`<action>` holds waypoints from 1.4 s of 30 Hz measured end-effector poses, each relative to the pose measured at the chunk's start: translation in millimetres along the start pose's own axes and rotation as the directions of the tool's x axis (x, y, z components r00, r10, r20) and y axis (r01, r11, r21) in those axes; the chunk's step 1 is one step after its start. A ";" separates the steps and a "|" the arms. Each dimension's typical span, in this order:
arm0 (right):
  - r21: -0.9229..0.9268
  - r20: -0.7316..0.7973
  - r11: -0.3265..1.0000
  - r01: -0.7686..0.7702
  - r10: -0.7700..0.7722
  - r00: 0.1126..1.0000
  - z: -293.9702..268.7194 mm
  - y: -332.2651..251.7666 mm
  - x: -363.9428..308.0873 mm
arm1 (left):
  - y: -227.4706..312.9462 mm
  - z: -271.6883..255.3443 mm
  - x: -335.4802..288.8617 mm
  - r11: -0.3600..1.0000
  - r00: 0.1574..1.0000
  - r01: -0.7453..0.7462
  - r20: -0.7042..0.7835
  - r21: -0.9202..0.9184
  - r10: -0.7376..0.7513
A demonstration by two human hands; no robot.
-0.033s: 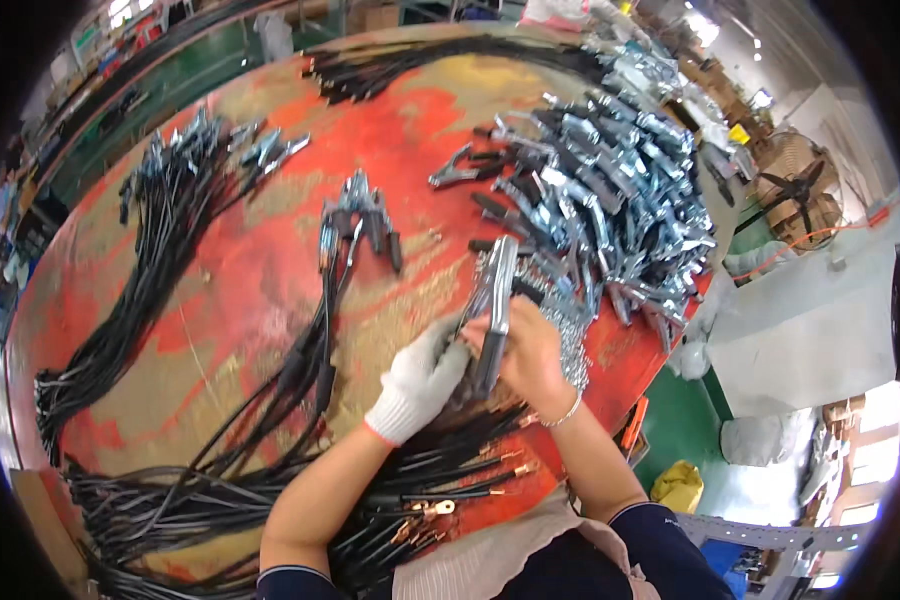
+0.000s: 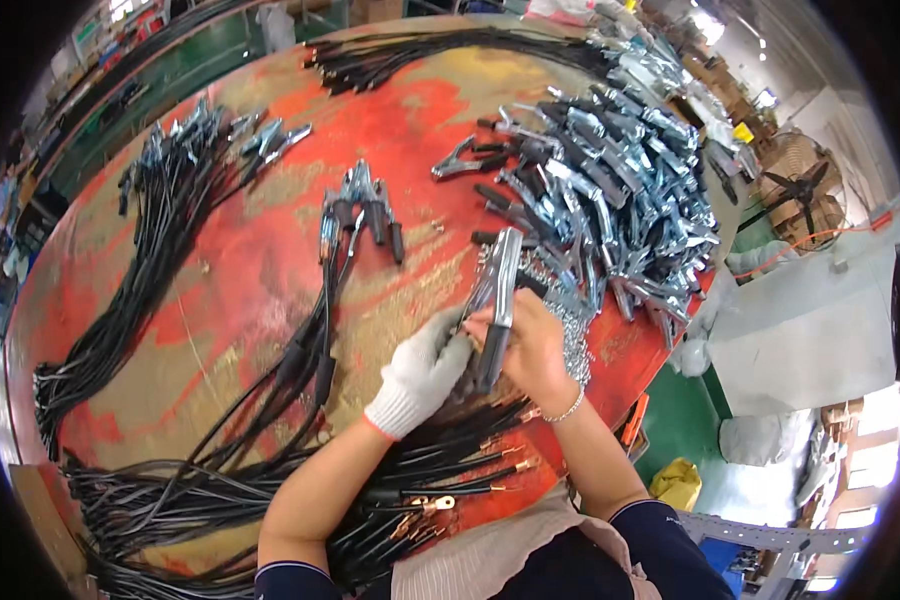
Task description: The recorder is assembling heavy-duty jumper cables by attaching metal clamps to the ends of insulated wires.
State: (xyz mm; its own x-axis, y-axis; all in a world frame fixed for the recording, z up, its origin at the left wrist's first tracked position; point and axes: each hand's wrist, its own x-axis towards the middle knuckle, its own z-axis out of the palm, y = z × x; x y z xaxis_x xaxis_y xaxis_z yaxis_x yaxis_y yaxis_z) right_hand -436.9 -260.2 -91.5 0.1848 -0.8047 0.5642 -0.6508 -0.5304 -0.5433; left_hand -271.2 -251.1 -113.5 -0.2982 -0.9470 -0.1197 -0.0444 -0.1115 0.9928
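A silvery metal spring clamp [image 2: 504, 275] with black-sleeved handles is held upright between my hands, above the near middle of the round table. My left hand [image 2: 422, 378], in a white knit glove with greyed fingertips, closes on its lower left side. My bare right hand [image 2: 536, 345] pinches close to the black handle from the right. What lies between the fingertips is partly hidden. Just beyond my right hand is a heap of small shiny metal parts [image 2: 573, 330]. Left of the clamp lie a few clamps [image 2: 362, 200] joined to black cables [image 2: 305, 350].
A large pile of clamps [image 2: 610, 180] covers the table's right side. A cable bundle with clamps [image 2: 155, 250] lies at the left, and more black cables [image 2: 450, 50] at the far edge. Near me are cables [image 2: 220, 500] with copper ends. A fan [image 2: 798, 190] stands beyond, right.
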 end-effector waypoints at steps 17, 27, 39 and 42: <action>-0.113 -0.021 0.989 0.100 -0.103 0.995 -7.7 -3.2 -4.7 | -7.4 5.6 -0.7 0.996 0.997 0.043 0.065 -0.073 -0.039; -0.046 -0.021 0.997 0.055 -0.056 0.998 -5.9 -4.5 -3.9 | 5.7 3.2 -3.9 0.993 0.994 0.090 0.067 -0.071 -0.085; -0.040 -0.045 0.999 0.020 -0.022 0.999 -4.8 -5.8 -2.9 | -0.9 3.8 -3.5 0.998 0.998 0.030 0.062 -0.055 -0.026; -0.021 -0.025 1.000 0.008 -0.008 1.000 -6.6 -2.2 -6.9 | 4.6 4.5 -4.1 0.998 0.997 0.028 0.073 -0.062 -0.024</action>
State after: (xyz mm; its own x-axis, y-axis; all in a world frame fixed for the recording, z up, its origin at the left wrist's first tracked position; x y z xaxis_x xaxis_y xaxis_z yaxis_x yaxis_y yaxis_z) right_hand -441.7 -251.8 -90.1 0.1719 -0.7935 0.5838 -0.6649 -0.5307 -0.5256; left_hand -274.4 -246.4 -108.5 -0.3663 -0.9194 -0.1436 0.0066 -0.1569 0.9876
